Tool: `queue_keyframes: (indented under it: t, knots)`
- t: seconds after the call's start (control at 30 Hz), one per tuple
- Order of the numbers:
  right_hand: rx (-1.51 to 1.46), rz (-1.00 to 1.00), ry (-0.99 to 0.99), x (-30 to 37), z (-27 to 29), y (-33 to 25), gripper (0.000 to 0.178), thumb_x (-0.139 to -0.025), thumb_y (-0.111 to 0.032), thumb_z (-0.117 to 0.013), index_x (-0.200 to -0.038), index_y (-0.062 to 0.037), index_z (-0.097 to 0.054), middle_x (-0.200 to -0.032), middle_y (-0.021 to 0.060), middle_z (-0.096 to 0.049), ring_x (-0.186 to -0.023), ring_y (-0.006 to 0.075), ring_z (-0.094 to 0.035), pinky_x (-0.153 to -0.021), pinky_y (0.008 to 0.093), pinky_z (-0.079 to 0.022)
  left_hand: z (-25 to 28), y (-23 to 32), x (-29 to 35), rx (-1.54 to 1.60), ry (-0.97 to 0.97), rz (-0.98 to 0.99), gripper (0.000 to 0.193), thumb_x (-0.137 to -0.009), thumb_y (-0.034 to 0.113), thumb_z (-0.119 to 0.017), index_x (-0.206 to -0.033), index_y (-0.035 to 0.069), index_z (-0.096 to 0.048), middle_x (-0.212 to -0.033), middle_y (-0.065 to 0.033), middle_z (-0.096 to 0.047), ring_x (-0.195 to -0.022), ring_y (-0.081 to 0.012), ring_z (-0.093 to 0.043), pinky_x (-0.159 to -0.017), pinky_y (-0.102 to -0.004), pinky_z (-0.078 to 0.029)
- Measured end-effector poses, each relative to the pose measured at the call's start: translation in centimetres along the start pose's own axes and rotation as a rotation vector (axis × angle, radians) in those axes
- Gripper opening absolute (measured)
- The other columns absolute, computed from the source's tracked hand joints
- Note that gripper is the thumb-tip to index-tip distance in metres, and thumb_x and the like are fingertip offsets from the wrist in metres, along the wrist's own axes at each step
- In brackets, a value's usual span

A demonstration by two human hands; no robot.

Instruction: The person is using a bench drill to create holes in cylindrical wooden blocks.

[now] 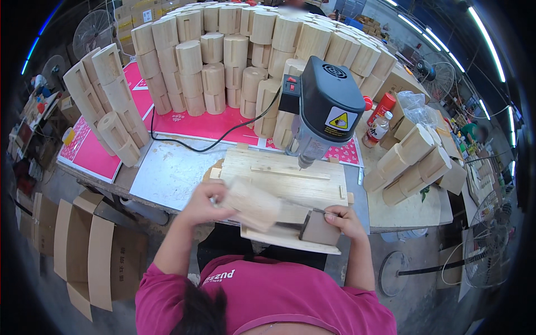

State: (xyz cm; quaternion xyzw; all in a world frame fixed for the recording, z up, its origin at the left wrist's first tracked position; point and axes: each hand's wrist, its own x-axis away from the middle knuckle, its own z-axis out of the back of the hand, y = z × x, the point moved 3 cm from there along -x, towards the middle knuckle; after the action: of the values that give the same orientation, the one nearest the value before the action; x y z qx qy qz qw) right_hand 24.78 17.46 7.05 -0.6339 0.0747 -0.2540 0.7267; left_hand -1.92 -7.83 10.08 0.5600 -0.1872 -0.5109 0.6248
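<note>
My left hand [205, 204] is closed around one end of a pale wooden block [252, 205], which is smeared by motion and tilted above the work board. At the board's near right, my right hand [345, 221] grips a grey-brown, square-faced block [320, 228] with a dark edge, thumb on its face. Whether that block is fixed to something below cannot be told. Beneath both hands lies the wooden work board [234, 162] with thin strips fixed on it. A black and clear-bodied bench drill [333, 100] stands over the board's far side, its chuck pointing down.
Stacked wooden cylinders [235, 50] with slots fill the back of the table on pink sheets [195, 124]. More cylinders [410, 162] stand at right, near a red spray can [385, 103] and a bottle [378, 129]. A black cable [215, 146] crosses the table. Open cardboard boxes [100, 251] sit lower left.
</note>
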Motion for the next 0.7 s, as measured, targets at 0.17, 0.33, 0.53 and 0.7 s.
queue_keyframes:
  t: [0.17,0.33,0.53,0.7]
  knots:
    - [0.017,-0.113,0.059,0.1,-1.0,4.0,0.025,-0.077,-0.02,-0.068,-0.089,0.0013,-0.065,-0.078,-0.0014,-0.06,-0.071,0.0062,-0.05,-0.064,0.0209,-0.04,4.7,-0.2,3.5,0.386,0.322,0.35,0.019,-0.069,0.017,-0.068,-0.068,-0.001,-0.061,-0.072,-0.0039,-0.058,-0.063,-0.0069,-0.051,-0.053,-0.0212,-0.038]
    - [0.101,0.061,0.204,1.8,-2.0,1.2,0.02,-0.075,-0.014,-0.067,-0.088,0.0017,-0.065,-0.076,0.0001,-0.06,-0.069,0.0074,-0.05,-0.062,0.0231,-0.04,3.2,-0.6,3.3,0.583,0.666,0.443,0.029,-0.076,0.023,-0.064,-0.075,-0.006,-0.061,-0.069,-0.0086,-0.061,-0.06,-0.0115,-0.056,-0.055,-0.0243,-0.043]
    - [0.281,0.369,0.231,2.4,-0.5,-4.9,0.021,-0.07,-0.006,-0.068,-0.091,-0.0021,-0.066,-0.083,0.0029,-0.055,-0.081,0.0133,-0.049,-0.069,0.0239,-0.039,-0.1,0.8,1.2,0.48,0.446,0.47,0.028,-0.076,0.023,-0.064,-0.074,-0.005,-0.061,-0.067,-0.0084,-0.062,-0.056,-0.0109,-0.055,-0.054,-0.0223,-0.043]
    - [0.263,0.412,0.192,-0.5,0.0,-3.3,0.024,-0.069,-0.004,-0.069,-0.093,-0.0027,-0.065,-0.087,0.0015,-0.053,-0.084,0.0126,-0.048,-0.069,0.0232,-0.038,-3.2,-2.2,0.1,0.495,0.513,0.464,0.029,-0.076,0.024,-0.065,-0.057,0.002,-0.058,-0.053,-0.0001,-0.052,-0.046,-0.005,-0.041,-0.043,-0.0223,-0.029]
